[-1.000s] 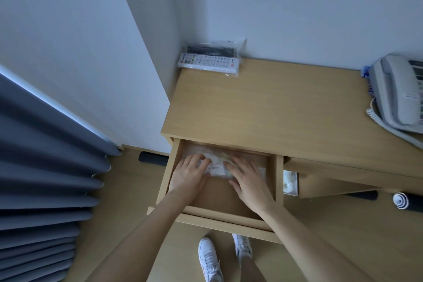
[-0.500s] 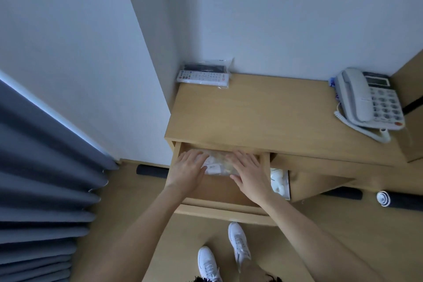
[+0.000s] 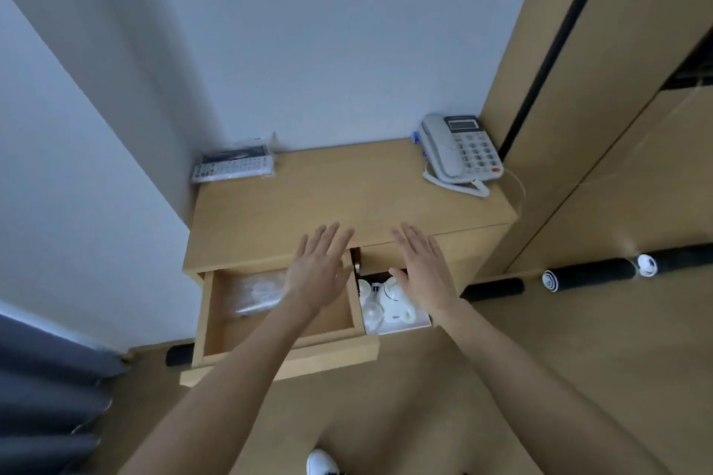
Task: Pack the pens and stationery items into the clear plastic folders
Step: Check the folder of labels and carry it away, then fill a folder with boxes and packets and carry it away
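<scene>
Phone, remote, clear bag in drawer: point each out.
phone (image 3: 459,150): head view, on its handset.
remote (image 3: 231,168): head view, on its keypad.
clear bag (image 3: 256,293): head view, on its crinkled middle.

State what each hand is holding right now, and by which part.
Nothing is held. The left hand and right hand are both open and empty; the clear plastic bag lies in the drawer.

a wooden tabletop (image 3: 347,189) stands in a corner of white walls. at its back left lies a white remote control (image 3: 231,168) in a clear bag, with a dark one just behind it. at the back right sits a grey corded telephone (image 3: 459,150), its coiled cord beside it. a shelf under the tabletop holds a white kettle and cups (image 3: 389,301). grey curtains (image 3: 46,389) hang at the left. black rolled mats (image 3: 590,274) lie on the floor (image 3: 578,359). a white shoe (image 3: 320,463) shows below.
</scene>
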A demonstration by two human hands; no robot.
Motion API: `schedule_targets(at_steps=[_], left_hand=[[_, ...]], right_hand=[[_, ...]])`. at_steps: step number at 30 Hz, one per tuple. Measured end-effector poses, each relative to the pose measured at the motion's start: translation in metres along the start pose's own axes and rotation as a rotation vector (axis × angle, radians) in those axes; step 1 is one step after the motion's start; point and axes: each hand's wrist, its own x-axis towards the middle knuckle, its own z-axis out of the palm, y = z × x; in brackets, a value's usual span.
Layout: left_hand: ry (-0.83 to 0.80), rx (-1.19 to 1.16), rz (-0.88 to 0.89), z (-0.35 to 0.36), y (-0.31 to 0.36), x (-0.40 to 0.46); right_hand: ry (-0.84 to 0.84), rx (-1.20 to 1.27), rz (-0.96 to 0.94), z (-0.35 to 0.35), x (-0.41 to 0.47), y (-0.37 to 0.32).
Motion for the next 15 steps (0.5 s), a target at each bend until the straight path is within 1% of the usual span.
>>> schedule_targets(at_steps=[3, 7, 9, 12, 15], left_hand=[[0.006, -0.002, 0.087, -0.003, 0.063, 0.025], [0.020, -0.010, 0.280, 0.009, 0.180, 0.057], [0.025, -0.015, 0.421, 0.020, 0.266, 0.064], [-0.068, -0.030, 0.622, 0.042, 0.402, 0.062], [-0.106, -0.053, 0.805, 0.064, 0.527, 0.047]], right_hand=[[0.036, 0.005, 0.096, -0.029, -0.036, 0.051], [0.099, 0.016, 0.282, -0.074, -0.113, 0.146], [0.112, -0.033, 0.421, -0.100, -0.171, 0.203], [0.174, -0.082, 0.640, -0.136, -0.269, 0.284], [0.219, -0.097, 0.865, -0.168, -0.376, 0.338]])
